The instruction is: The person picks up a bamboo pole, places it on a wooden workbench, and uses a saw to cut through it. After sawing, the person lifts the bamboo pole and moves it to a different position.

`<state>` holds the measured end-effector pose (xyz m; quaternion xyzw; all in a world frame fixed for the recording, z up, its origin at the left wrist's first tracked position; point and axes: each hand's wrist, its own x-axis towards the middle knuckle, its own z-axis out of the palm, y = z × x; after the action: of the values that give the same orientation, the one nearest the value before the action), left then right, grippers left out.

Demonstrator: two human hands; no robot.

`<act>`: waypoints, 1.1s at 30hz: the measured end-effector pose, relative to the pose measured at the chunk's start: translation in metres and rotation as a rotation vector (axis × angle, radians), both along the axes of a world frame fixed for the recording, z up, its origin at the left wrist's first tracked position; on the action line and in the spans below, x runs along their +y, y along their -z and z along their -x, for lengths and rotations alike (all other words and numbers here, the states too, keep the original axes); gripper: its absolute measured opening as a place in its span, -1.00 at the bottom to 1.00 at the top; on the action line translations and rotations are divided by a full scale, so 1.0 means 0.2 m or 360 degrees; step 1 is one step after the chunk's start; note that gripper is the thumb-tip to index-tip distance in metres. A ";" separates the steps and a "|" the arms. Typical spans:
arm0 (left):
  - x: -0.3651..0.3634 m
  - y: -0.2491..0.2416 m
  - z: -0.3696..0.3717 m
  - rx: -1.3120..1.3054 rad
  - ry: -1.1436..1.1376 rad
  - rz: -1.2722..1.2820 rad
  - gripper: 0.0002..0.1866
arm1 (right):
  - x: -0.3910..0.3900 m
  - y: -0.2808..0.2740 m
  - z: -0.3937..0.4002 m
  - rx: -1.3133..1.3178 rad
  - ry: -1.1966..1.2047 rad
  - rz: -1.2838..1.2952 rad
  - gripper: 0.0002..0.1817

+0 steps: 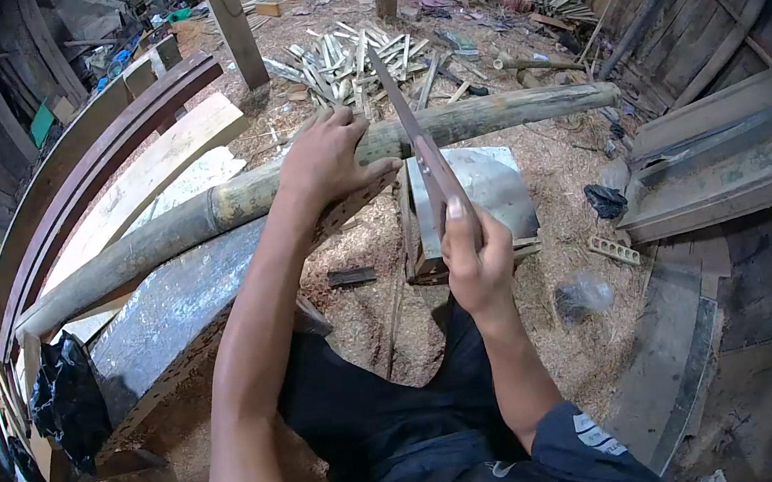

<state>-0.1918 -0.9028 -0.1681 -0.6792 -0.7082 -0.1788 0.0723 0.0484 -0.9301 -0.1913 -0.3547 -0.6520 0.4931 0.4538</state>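
A long bamboo pole (486, 112) lies across the view, resting on a metal-covered bench (174, 293) at the left. My left hand (324, 156) presses on top of the pole near its middle, fingers spread over it. My right hand (477, 253) is wrapped round the handle of a long saw (417, 130). The saw's blade points away from me and crosses the pole just right of my left hand. Whether its teeth have cut into the bamboo I cannot tell.
Split sticks (353, 62) are heaped beyond the pole. Behind the saw stands a metal-topped box (482, 191). Wooden planks (152, 164) lie at the left, a black plastic bag (67, 395) hangs at the bench's near end, and boards (720, 182) lie at the right.
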 end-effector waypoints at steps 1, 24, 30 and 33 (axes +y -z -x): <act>0.00 -0.03 0.00 -0.0019 -0.0011 0.0086 -0.12 | -0.01 0.01 -0.04 -0.0007 0.0001 0.0001 -0.50; 0.00 0.04 0.00 0.0054 0.0022 0.0006 -0.17 | 0.02 0.01 -0.01 0.0023 -0.0009 -0.0067 -0.46; 0.00 -0.01 -0.02 0.0119 -0.0009 0.0133 -0.16 | -0.40 0.09 -0.44 0.0129 -0.0026 0.0117 -0.52; -0.01 -0.02 -0.03 0.0067 0.0059 0.0168 -0.11 | -0.31 0.06 -0.33 0.0068 -0.0003 0.0002 -0.50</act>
<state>-0.1866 -0.9046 -0.1645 -0.6987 -0.7022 -0.1282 0.0480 0.1143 -0.9928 -0.2036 -0.3437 -0.6423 0.5013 0.4669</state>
